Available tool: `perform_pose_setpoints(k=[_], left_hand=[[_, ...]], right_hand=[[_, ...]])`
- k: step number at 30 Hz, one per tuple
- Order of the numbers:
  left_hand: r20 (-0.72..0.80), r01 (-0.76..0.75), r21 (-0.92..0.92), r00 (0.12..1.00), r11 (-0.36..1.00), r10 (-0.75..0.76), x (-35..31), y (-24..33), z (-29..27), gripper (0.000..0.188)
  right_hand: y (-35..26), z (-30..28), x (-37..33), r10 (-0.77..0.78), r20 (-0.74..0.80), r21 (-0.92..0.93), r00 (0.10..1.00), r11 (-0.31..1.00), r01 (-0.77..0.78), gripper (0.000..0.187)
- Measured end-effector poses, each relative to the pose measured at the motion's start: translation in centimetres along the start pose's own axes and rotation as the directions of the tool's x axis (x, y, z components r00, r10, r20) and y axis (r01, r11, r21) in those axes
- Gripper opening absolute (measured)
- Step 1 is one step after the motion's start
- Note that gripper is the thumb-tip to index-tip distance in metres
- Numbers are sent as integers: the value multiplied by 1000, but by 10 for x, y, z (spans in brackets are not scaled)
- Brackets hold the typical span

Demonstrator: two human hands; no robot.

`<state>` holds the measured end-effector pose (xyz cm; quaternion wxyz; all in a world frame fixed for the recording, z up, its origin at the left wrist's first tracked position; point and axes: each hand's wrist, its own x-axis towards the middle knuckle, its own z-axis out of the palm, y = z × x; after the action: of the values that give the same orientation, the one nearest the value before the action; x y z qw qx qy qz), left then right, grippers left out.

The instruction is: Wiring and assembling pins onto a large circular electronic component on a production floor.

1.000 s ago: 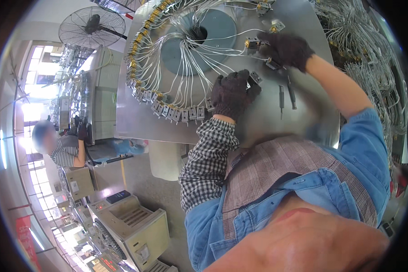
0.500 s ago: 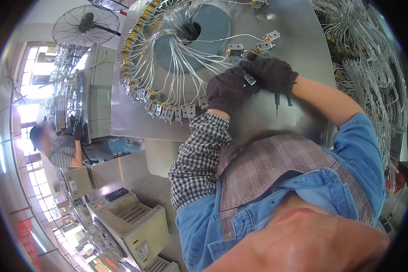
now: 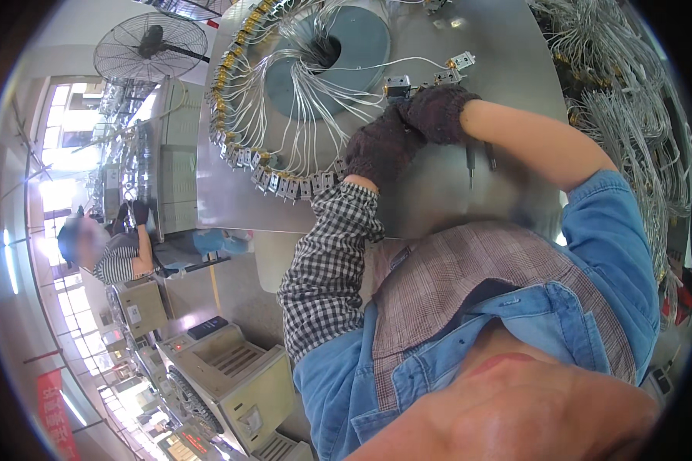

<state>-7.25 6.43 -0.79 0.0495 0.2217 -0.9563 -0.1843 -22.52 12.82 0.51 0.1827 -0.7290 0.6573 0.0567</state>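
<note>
Both my hands wear dark knitted gloves and meet over a shiny metal table [image 3: 527, 161]. My left hand [image 3: 383, 148] is closed, with its fingertips tucked against the right glove. The fingers of my right hand [image 3: 440, 115] curl inward, and what lies between the hands is hidden. Just beyond them are a small metal block-shaped part [image 3: 397, 86], another metal part [image 3: 447, 77] and a third metal part [image 3: 463, 60] on a white wire. By my left wrist ends a curved row of similar metal parts [image 3: 284, 187], their white wires [image 3: 307, 100] running to a grey-blue disc [image 3: 369, 46].
A thin dark tool [image 3: 470, 165] points toward me, below my right hand. Thick bundles of silvery wires [image 3: 630, 146] hang at the right. Far left, a person [image 3: 119, 257] in a striped top works at another bench, near a fan [image 3: 152, 42] and beige machines [image 3: 238, 384].
My right hand has shifted up and left and turned over the left. The metal part that showed between the gloves is now hidden. My left hand has moved slightly left.
</note>
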Motion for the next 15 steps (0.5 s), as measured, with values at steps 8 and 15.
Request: perform_pose_setpoints(k=[8, 15], left_hand=[[181, 174, 162, 962, 971, -203, -11, 15, -12, 85], [272, 158, -23, 951, 987, -146, -9, 11, -22, 85]], right_hand=[[36, 18, -52, 185, -252, 514, 950, 857, -31, 46], [47, 69, 2, -178, -623, -162, 762, 982, 97, 33]])
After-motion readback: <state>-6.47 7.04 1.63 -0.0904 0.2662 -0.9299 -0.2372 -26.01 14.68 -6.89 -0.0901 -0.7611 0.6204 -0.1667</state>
